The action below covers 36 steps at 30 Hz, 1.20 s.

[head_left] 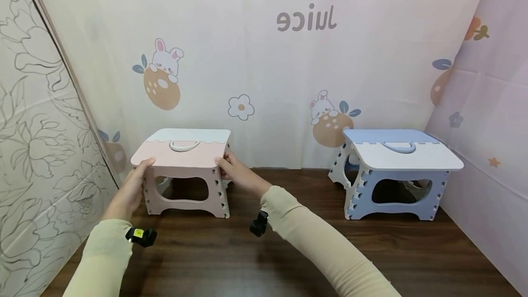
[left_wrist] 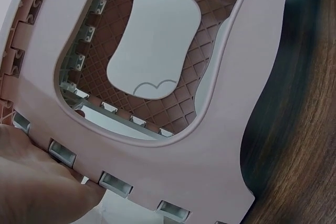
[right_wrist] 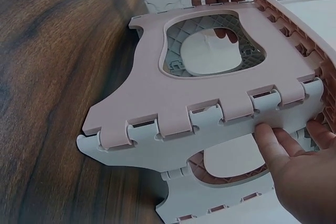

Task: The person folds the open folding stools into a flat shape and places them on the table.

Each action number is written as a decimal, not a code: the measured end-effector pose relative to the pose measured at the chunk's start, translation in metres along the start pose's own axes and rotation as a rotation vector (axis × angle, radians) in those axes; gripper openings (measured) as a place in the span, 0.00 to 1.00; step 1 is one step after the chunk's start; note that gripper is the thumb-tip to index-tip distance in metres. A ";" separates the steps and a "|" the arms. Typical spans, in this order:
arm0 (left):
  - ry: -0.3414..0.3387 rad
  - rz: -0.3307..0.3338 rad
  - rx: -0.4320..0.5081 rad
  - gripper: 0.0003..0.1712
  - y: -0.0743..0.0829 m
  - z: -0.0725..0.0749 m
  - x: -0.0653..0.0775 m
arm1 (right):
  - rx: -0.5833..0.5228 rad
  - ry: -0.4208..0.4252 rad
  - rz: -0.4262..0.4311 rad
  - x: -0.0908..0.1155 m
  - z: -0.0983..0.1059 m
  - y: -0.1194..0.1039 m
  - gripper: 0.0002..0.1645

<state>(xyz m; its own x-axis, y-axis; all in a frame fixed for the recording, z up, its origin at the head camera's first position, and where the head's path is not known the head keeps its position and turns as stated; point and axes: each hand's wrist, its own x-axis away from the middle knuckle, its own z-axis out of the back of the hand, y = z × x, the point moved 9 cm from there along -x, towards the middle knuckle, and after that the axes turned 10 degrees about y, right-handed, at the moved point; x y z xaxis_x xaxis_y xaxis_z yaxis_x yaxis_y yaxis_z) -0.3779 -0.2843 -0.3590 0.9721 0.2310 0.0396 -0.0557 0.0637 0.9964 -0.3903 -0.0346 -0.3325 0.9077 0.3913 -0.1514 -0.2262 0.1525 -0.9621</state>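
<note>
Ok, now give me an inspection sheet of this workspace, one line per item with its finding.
Surface: dark wood-grain surface; fine wear cannot be judged.
Job's things: pink-and-white stool, unfolded and upright.
Clutter: nothing seen, apart from a blue-and-white stool, unfolded, standing apart to the right.
Grips: left grip holds the pink-and-white stool's left side; right grip holds its right side.
Cables: nothing seen.
Surroundings: printed backdrop with rabbits, fruit and the word "Juice" reversed; line-drawn flower panel on the left.
</note>
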 end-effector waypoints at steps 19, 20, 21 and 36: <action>-0.026 -0.064 -0.009 0.49 0.005 -0.018 0.002 | 0.023 0.019 0.012 0.005 0.019 0.009 0.36; -0.027 -0.063 -0.012 0.49 0.005 -0.019 0.002 | 0.027 0.020 0.010 0.006 0.019 0.009 0.36; -0.030 -0.060 -0.018 0.49 0.004 -0.019 0.002 | 0.027 0.021 0.010 0.007 0.020 0.009 0.37; -0.053 -0.027 -0.055 0.51 0.002 -0.037 0.006 | 0.070 0.028 0.003 0.017 0.039 0.012 0.38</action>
<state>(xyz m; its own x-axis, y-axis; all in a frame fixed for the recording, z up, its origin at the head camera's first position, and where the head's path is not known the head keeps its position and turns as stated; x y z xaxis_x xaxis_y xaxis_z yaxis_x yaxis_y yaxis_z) -0.3800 -0.2472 -0.3593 0.9841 0.1769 0.0183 -0.0405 0.1225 0.9916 -0.3911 0.0087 -0.3374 0.9165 0.3661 -0.1614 -0.2520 0.2150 -0.9435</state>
